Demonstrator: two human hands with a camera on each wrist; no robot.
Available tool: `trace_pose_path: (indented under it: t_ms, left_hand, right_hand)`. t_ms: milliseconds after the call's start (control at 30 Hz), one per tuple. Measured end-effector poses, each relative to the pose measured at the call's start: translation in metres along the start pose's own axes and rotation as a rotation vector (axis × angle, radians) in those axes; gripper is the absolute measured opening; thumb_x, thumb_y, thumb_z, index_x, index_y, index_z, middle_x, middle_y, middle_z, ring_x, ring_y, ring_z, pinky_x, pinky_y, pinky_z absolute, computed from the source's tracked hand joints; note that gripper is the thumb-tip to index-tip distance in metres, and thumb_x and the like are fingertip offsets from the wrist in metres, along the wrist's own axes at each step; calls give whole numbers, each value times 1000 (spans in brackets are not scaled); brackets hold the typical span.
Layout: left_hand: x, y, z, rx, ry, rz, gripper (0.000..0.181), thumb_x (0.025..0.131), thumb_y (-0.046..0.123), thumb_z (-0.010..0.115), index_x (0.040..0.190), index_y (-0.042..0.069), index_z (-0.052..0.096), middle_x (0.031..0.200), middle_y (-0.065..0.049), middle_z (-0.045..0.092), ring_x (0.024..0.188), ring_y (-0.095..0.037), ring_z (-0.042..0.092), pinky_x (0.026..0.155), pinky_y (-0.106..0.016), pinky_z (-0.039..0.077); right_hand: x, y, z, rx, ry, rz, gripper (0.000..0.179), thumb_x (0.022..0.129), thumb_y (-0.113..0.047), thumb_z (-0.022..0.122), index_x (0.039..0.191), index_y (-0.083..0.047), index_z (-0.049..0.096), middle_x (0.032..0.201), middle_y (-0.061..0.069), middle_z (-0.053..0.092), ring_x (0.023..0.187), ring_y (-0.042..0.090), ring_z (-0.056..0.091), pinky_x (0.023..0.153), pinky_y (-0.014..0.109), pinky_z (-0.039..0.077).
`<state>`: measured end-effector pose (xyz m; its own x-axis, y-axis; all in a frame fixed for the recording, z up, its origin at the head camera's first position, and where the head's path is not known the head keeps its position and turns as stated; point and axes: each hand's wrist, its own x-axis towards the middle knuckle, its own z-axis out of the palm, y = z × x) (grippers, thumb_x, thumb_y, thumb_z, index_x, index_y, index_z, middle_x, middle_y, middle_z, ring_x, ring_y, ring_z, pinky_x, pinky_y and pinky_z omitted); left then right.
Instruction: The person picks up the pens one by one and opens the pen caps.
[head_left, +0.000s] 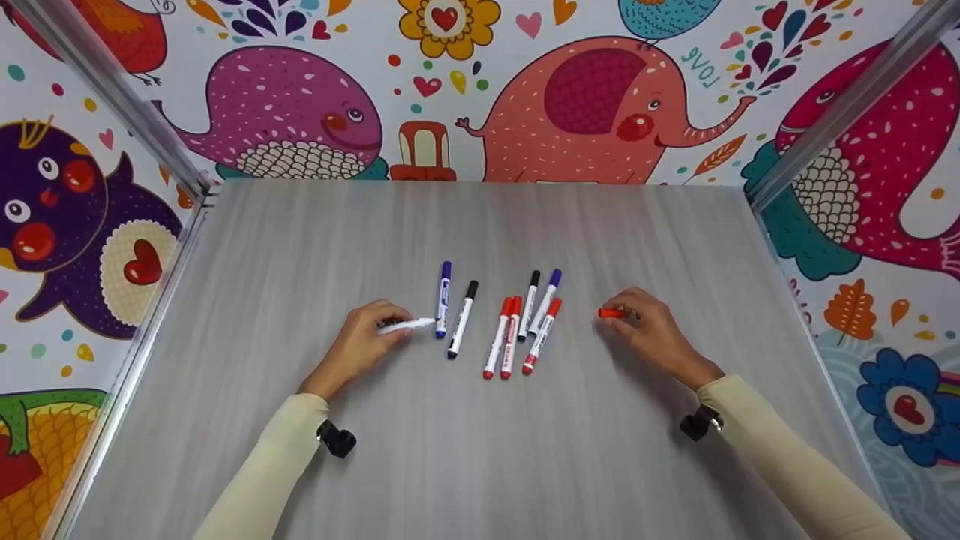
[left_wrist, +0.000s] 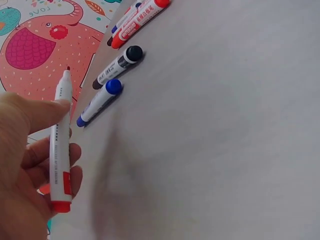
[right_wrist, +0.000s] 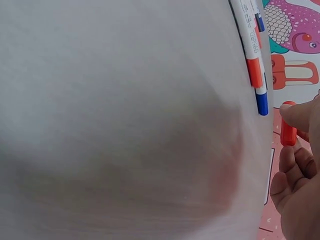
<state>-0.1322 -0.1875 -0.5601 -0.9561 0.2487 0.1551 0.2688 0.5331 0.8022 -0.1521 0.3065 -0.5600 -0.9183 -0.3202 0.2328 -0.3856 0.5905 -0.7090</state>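
My left hand (head_left: 367,335) grips an uncapped red marker (left_wrist: 61,145) with a white barrel, its bare tip pointing away from the palm. In the head view that tip reaches close to a blue marker (head_left: 443,300) lying on the table. Over on the right side, my right hand (head_left: 649,330) pinches a red marker cap (right_wrist: 288,125) between thumb and fingers. The two hands are well apart, with a loose group of capped markers between them. Beside the blue marker lies a black marker (head_left: 463,320).
Right of the black marker lie several red markers (head_left: 495,337), another black marker (head_left: 529,306) and a second blue marker (head_left: 546,301). All rest on the grey wood-grain table (head_left: 420,465). Cartoon-printed panels (head_left: 465,90) with metal posts border the table's back and sides.
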Motion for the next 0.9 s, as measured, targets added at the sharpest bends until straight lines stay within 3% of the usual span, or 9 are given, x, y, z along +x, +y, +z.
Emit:
trace_pose_path:
  t_ms: [300,533,900]
  left_hand:
    - [-1,-6,-6,11,29,-46,16,93,-2,86,108,3,82,106,-7,77,100,-22,70,92,-42,58]
    - [2,-13,-6,23,63,-31,15,93,-3,85,107,1,82,104,-10,77,100,-26,71,92,-49,59]
    - [3,-27,-3,64,88,-20,14,94,-1,85,108,0,82,107,-11,78,104,-30,70,94,-50,55]
  right_hand:
    - [0,11,-2,8,-4,32,22,92,10,83,109,-3,80,107,7,73,97,23,65,85,13,49]
    - [0,16,-2,1,18,36,16,93,8,83,105,-2,80,104,8,73,97,24,65,84,12,49]
    - [-5,23,0,-28,28,36,17,92,6,85,106,-1,80,102,8,73,95,22,62,82,17,45]
